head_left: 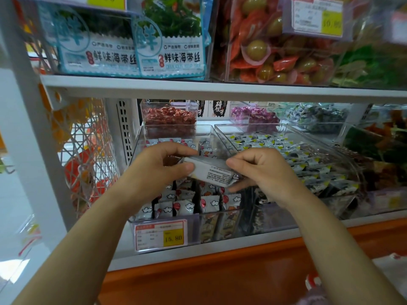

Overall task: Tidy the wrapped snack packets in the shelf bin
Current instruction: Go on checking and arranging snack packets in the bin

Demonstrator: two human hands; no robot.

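- Left hand point(158, 167) and right hand point(259, 168) each pinched one end of a white snack packet point(211, 171), printed back up, held above the clear shelf bin point(141, 137), likely to square it before slotting in.
- Cloud-print packets point(187, 205) stood upright in rows at the bin front, so faces show.
- Price tag point(161, 237) clipped to the bin's front.

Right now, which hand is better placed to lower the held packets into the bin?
Probably left: left hand grips the packets over the bin; right hand pinches them nearer the neighbouring bin.
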